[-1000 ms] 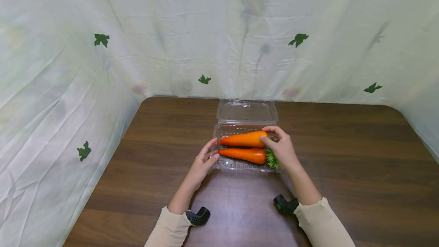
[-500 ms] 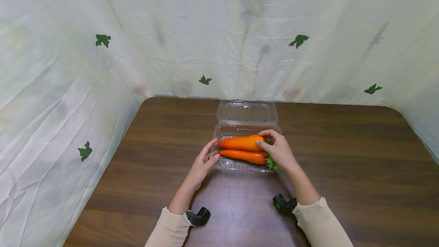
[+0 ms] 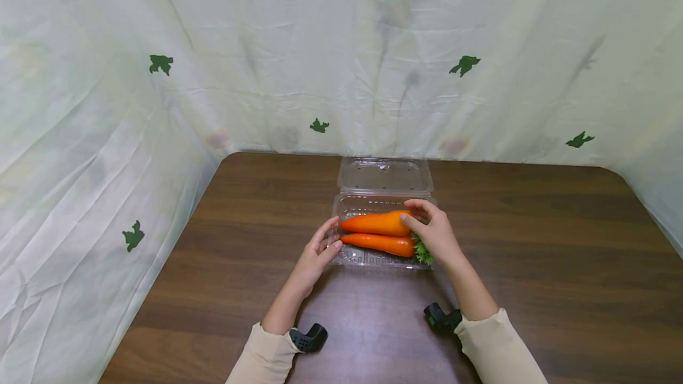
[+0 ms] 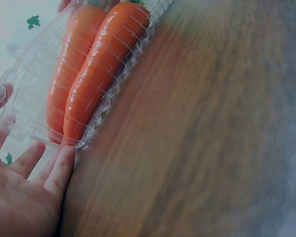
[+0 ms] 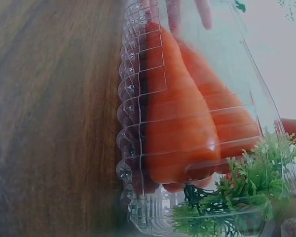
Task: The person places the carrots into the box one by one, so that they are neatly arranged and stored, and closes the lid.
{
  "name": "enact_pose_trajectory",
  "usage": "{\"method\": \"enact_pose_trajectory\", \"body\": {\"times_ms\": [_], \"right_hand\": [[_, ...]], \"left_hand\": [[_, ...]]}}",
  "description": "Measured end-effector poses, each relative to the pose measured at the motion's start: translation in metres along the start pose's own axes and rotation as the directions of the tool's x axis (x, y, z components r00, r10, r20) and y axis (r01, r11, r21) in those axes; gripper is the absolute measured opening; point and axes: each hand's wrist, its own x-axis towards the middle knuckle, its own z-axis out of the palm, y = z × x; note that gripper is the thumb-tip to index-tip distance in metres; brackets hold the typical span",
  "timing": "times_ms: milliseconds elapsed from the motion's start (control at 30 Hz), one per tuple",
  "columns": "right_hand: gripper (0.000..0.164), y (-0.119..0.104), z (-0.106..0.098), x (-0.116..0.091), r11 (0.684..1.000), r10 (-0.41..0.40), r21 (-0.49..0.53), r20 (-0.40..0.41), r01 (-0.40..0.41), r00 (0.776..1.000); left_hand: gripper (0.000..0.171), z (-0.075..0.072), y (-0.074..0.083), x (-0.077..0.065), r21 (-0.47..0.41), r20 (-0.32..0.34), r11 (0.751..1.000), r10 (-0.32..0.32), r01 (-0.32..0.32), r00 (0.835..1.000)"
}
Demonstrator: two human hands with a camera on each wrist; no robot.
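Two orange carrots lie side by side in a clear plastic clamshell box, tips to the left. My right hand (image 3: 439, 234) holds the thick end of the farther carrot (image 3: 373, 223), its thumb on top and fingers at the far side. The nearer carrot (image 3: 381, 244) lies against it. Green leafy tops (image 5: 237, 197) fill the box's right end, partly covered by my right hand in the head view. My left hand (image 3: 315, 256) touches the left end of the box (image 3: 368, 258), its fingers spread along the wall near the carrot tips.
The box's lid (image 3: 384, 175) is folded back flat toward the far edge of the brown wooden table (image 3: 533, 242). A pale curtain (image 3: 341, 58) with green leaf shapes hangs behind and to the left of the table.
The farther carrot has moved toward me and now lies against the nearer one. My right hand moved with it, slightly leftward. My left hand stays in place.
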Motion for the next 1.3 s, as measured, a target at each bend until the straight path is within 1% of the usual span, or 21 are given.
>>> {"method": "enact_pose_trajectory", "body": {"times_ms": [100,233,333,467,533,667,767,867,967,1033,1200,1300], "right_hand": [[0.042,-0.001,-0.001,-0.001,0.997,-0.029,0.067,-0.029,0.031,0.999],[0.042,-0.003,-0.005,-0.003,0.989,-0.073,0.123,-0.075,0.082,0.994],[0.043,-0.004,-0.008,-0.003,0.978,-0.097,0.175,-0.109,0.115,0.989],[0.042,-0.004,-0.012,-0.003,0.963,-0.128,0.219,-0.149,0.159,0.981],[0.042,-0.004,-0.015,-0.002,0.958,-0.146,0.22,-0.168,0.182,0.975],[0.04,-0.004,-0.022,0.0,0.957,-0.178,0.194,-0.197,0.217,0.964],[0.039,-0.005,-0.026,0.002,0.955,-0.186,0.188,-0.215,0.228,0.959],[0.038,-0.004,-0.032,0.006,0.955,-0.191,0.181,-0.231,0.235,0.954],[0.038,-0.004,-0.037,0.01,0.961,-0.183,0.164,-0.238,0.225,0.954],[0.038,-0.004,-0.04,0.013,0.969,-0.17,0.139,-0.235,0.206,0.957],[0.038,-0.011,-0.043,0.021,0.985,-0.129,0.083,-0.223,0.151,0.966],[0.038,-0.009,-0.045,0.029,0.991,-0.116,0.042,-0.221,0.128,0.968]], "left_hand": [[0.053,0.0,0.001,0.0,0.004,-0.001,1.0,0.0,0.0,1.0],[0.052,0.001,0.001,-0.001,0.008,-0.008,1.0,-0.003,0.003,1.0],[0.052,0.001,0.001,-0.001,0.008,-0.009,1.0,-0.005,0.005,1.0],[0.052,0.0,0.0,-0.001,0.007,-0.007,1.0,-0.002,0.002,1.0],[0.052,-0.001,-0.003,0.0,-0.004,-0.008,1.0,0.01,-0.01,1.0],[0.052,-0.003,-0.014,0.004,-0.034,-0.029,0.998,0.052,-0.052,0.998],[0.052,-0.005,-0.02,0.008,-0.032,-0.073,0.996,0.08,-0.083,0.994],[0.052,-0.006,-0.02,0.011,-0.019,-0.119,0.995,0.096,-0.099,0.988],[0.051,-0.01,-0.017,0.018,-0.001,-0.162,0.996,0.091,-0.092,0.983],[0.049,-0.015,-0.014,0.025,0.009,-0.181,0.996,0.085,-0.085,0.98],[0.046,-0.029,-0.003,0.048,0.083,-0.209,0.995,0.074,-0.058,0.975],[0.045,-0.035,0.006,0.063,0.143,-0.209,0.989,0.064,-0.035,0.976]]}}
